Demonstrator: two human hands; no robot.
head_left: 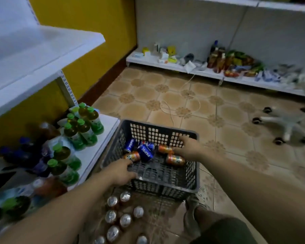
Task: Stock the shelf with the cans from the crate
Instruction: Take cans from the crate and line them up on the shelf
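Observation:
A grey plastic crate [165,186] sits on the tiled floor in front of me. Inside lie several cans on their sides: blue cans [145,152] in the middle and orange cans [175,159] around them. My left hand [121,170] reaches over the crate's near left rim, fingers apart, close to an orange can [132,156] but not holding it. My right hand [187,148] is inside the crate at the far right, fingers spread, touching an orange can [165,149]. The white shelf [102,136] at left holds bottles.
Several cans [125,220] stand upright on the floor between the crate and me. Green-capped bottles [84,125] crowd the lower shelf at left. A white cable [181,110] lies on the floor; a wheeled chair base [287,125] stands at right. My foot [192,221] is near the crate.

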